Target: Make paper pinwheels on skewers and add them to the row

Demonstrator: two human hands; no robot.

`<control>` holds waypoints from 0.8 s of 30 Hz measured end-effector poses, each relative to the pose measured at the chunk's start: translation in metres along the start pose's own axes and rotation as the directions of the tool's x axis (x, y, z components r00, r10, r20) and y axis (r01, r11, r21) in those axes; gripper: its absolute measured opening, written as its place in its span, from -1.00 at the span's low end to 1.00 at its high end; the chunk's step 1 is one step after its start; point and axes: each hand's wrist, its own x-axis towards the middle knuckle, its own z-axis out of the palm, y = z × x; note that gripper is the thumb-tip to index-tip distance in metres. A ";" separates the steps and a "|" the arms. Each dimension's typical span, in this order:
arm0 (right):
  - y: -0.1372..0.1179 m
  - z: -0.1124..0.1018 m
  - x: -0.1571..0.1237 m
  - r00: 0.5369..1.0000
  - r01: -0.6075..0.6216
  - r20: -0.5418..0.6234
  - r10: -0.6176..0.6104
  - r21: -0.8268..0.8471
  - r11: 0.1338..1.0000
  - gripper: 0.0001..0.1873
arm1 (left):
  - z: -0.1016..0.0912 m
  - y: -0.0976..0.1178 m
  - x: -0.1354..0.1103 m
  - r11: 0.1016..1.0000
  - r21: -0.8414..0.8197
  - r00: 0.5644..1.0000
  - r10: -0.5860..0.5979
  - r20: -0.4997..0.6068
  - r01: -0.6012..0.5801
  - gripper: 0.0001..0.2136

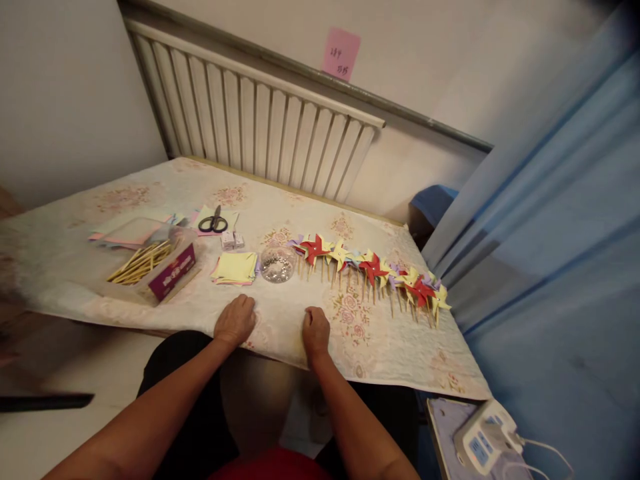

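At the near edge of a flowered tablecloth [287,310], the left hand [236,320] and the right hand [316,330] are rested apart from each other; both are kept narrow, with fingers curled inward, and whether anything is held within them cannot be told. Just beyond the left hand, a stack of paper squares [235,267], topped with yellow, is placed; beside it, a clear round dish [277,280] is filled with small metal pieces [278,267]. To the right of the dish, paper pinwheels [373,268] in red, yellow and purple are laid out in a slanting row, with their thin sticks pointed toward the near edge. On the left side, a box [173,273] with a purple label is loaded with wooden sticks [143,262]; behind it, loose coloured sheets [133,231] are spread out; nearby, dark-handled scissors [213,221] are laid on pale yellow paper, with two little boxes [233,240] set just in front. Behind the table, a white radiator [260,127] is fixed along the wall, and a pink note [341,53] is stuck above it; the right side is bordered by a blue curtain [550,220], near which a power strip [483,440] is placed.
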 end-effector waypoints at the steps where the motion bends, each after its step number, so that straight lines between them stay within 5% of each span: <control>1: 0.000 0.000 0.000 1.000 0.002 -0.002 -0.002 -0.003 1.000 -0.73 | 0.000 0.000 0.000 1.000 -0.005 1.000 -0.001 -0.001 0.001 -0.84; 16: -0.003 0.003 0.001 0.991 0.126 0.082 -0.110 -0.227 0.966 -0.78 | 0.007 -0.009 -0.002 0.975 -0.219 0.996 0.016 -0.085 -0.034 -0.82; 24: -0.005 0.003 0.001 0.989 0.142 0.085 -0.124 -0.267 0.953 -0.77 | -0.017 -0.034 0.013 0.951 -0.304 0.963 -0.132 -0.234 0.056 -0.86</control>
